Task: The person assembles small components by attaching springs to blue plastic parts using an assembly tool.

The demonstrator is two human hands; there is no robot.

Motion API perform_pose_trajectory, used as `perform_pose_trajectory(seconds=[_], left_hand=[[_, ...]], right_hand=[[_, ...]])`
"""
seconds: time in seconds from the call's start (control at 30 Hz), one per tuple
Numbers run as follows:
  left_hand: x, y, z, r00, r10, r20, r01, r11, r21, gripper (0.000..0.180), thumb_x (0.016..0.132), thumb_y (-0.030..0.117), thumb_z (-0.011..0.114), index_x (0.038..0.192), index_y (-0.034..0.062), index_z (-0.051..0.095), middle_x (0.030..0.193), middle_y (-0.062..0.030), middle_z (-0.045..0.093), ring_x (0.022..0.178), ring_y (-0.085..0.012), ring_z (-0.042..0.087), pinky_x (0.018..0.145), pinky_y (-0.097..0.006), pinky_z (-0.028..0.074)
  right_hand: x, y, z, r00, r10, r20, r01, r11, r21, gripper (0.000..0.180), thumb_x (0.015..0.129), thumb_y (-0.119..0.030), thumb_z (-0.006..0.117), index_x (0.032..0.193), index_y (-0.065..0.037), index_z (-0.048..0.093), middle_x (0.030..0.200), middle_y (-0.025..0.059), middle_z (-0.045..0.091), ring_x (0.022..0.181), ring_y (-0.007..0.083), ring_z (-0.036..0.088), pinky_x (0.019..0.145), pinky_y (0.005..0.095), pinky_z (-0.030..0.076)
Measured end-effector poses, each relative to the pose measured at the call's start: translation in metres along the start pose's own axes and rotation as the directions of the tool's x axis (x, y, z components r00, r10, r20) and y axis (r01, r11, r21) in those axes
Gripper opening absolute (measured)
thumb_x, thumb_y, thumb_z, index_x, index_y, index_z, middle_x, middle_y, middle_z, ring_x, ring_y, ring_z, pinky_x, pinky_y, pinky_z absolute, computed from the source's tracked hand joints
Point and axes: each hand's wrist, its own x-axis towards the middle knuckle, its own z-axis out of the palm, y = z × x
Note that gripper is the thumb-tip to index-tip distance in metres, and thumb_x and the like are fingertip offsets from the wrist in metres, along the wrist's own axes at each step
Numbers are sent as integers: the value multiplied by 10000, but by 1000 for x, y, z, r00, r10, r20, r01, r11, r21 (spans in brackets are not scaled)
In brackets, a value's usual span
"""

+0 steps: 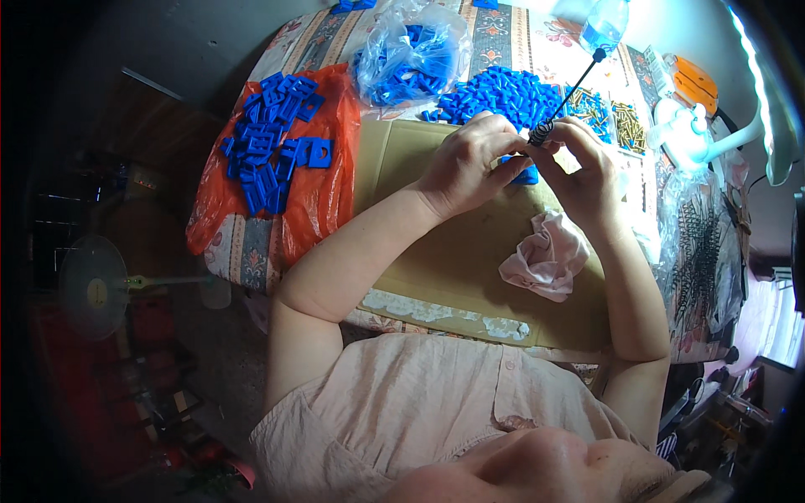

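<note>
Both hands meet over the far half of a sheet of cardboard. A thin black rod slants up and to the right from between them. It has a round black knob at its top and a black coiled spring at its lower end. My left hand pinches near the foot of the spring, and my right hand closes its fingertips around the same end. What exactly lies between the fingertips is partly hidden. Just below them is a blue plastic piece, mostly covered by my left hand.
Left is a red plastic bag with blue plastic brackets. Beyond the cardboard are a clear bag of blue parts, a pile of small blue pieces and brass-coloured pins. A crumpled cloth and bagged black springs lie right.
</note>
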Motion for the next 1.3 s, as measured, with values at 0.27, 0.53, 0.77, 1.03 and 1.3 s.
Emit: perform_pose_trajectory(seconds=[0.27, 0.53, 0.77, 1.03, 1.3], left_hand=[[0, 1, 0, 1000, -9, 14, 8, 1000, 17, 106, 773, 94, 723, 860, 124, 670, 793, -44, 592, 786, -252, 575, 718, -369, 477], [0, 1, -2, 1000, 22, 23, -23, 999, 36, 169, 721, 8, 748, 823, 32, 616, 798, -71, 577, 768, -256, 569, 718, -364, 466], [0, 0, 1, 1000, 29, 3, -29, 999, 25, 165, 725, 14, 748, 811, 36, 608, 792, -72, 575, 760, -257, 569, 710, -363, 464], [0, 0, 1, 1000, 29, 7, -29, 999, 27, 172, 721, 11, 749, 807, 35, 601, 775, -71, 574, 749, -255, 568, 705, -363, 465], [0, -1, 2, 1000, -3, -2, 3, 1000, 2, 100, 779, 84, 711, 862, 124, 675, 773, -46, 581, 769, -255, 571, 710, -375, 475]], right_hand=[[-1, 0, 1, 1000, 18, -3, -18, 1000, -3, 140, 771, -14, 721, 867, -24, 619, 781, 67, 595, 703, 198, 599, 629, 306, 493], [-1, 2, 1, 1000, 19, 7, -19, 1000, 13, 147, 756, 0, 717, 858, -20, 612, 781, 75, 590, 708, 205, 595, 639, 308, 491], [0, 0, 0, 1000, 20, 0, -20, 1000, 3, 141, 760, -2, 716, 857, -24, 616, 778, 66, 595, 706, 197, 597, 631, 307, 487], [0, 0, 0, 1000, 29, 9, -29, 999, -14, 128, 771, -4, 709, 861, -26, 621, 772, 62, 599, 703, 194, 600, 629, 307, 488], [0, 1, 0, 1000, 12, 2, -12, 1000, 3, 136, 770, 5, 707, 861, -20, 609, 754, 70, 583, 694, 201, 594, 629, 316, 487]])
